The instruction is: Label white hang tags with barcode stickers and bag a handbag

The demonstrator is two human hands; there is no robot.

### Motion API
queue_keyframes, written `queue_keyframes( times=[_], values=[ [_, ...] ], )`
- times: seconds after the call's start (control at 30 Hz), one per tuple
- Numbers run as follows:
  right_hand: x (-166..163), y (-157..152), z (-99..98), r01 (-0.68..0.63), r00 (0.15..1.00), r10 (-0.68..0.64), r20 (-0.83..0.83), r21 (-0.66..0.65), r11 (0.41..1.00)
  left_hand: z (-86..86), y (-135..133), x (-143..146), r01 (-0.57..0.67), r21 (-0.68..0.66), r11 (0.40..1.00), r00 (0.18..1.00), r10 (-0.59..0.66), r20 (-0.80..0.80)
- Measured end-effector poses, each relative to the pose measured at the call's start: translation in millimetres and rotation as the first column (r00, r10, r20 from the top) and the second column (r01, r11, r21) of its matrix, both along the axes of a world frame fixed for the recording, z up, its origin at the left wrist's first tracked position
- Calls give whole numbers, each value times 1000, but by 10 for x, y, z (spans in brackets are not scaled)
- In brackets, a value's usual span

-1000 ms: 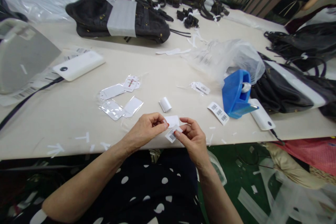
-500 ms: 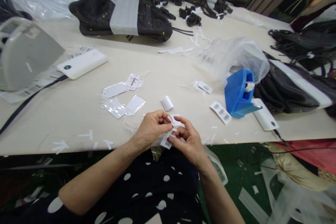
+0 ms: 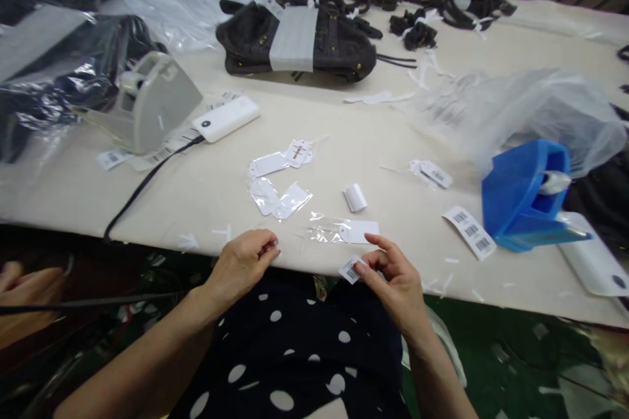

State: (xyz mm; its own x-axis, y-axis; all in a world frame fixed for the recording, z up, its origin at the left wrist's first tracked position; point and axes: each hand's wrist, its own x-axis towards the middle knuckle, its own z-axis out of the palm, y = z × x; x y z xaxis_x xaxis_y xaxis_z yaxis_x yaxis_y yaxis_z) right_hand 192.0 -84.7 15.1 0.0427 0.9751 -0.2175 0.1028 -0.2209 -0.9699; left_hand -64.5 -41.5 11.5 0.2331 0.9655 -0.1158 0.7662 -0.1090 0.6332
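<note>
My right hand [image 3: 393, 278] pinches a small white barcode sticker [image 3: 348, 271] between thumb and index finger at the table's near edge. To its left, my left hand [image 3: 243, 262] is closed in a pinch; a tiny pale bit shows at the fingertips, too small to name. Just beyond the hands lies a white hang tag [image 3: 361, 232] with a clear plastic sleeve. Farther in, several tags in clear sleeves [image 3: 280, 180] lie grouped, beside a small curled roll of white labels [image 3: 354, 198]. A strip of barcode stickers [image 3: 470, 233] rests at the right.
A blue tape dispenser [image 3: 521, 196] stands at the right by a crumpled plastic bag [image 3: 550, 111]. On the left are a grey dispenser [image 3: 162, 101] and a white corded device [image 3: 227, 118]. A dark handbag [image 3: 339, 46] with a white wrap lies behind. A co-worker's hand [image 3: 29, 294] shows lower left.
My hands have moved apart, the left one drawing away leftward. The white tag lies on the table, while the barcode sticker stays in my right hand. The view has turned left.
</note>
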Motion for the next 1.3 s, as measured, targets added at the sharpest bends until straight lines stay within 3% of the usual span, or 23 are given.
queue_keyframes(
  times=[0.1, 0.3, 0.43, 0.57, 0.93, 1.07, 1.13, 1.2, 1.3],
  values=[
    [-36, 5, 7, 7, 1000, -7, 15, 26, 1000, -29, -27, -36, 88, 116, 989, 991, -75, -112],
    [-46, -23, -11, 21, 999, -22, 25, 24, 999, 71, 58, -77, 185, 181, 966, 949, -128, -289],
    [-21, -55, -43, 41, 999, -42, 23, 22, 999, 161, 2, -90, 393, 199, 898, 818, -243, -522],
    [-16, -60, -56, 58, 998, -59, 13, 17, 998, 190, -113, -109, 498, 216, 840, 705, -247, -665],
    [-28, -82, -55, 54, 998, -55, 37, 42, 998, 133, -117, -116, 477, 165, 863, 623, -200, -756],
    [-4, -81, -56, 63, 998, -64, 21, 44, 997, 224, -118, -171, 432, 137, 892, 607, -175, -775],
    [20, -50, -57, 76, 997, -77, 12, 53, 996, 325, -150, -187, 437, 146, 887, 629, -186, -755],
    [50, 3, -54, 105, 994, -105, -4, 65, 992, 424, -170, -134, 437, 241, 867, 730, -186, -657],
    [88, 94, -21, 147, 987, -140, -81, 85, 986, 499, -107, 147, 308, 385, 870, 941, -219, -257]
  ],
)
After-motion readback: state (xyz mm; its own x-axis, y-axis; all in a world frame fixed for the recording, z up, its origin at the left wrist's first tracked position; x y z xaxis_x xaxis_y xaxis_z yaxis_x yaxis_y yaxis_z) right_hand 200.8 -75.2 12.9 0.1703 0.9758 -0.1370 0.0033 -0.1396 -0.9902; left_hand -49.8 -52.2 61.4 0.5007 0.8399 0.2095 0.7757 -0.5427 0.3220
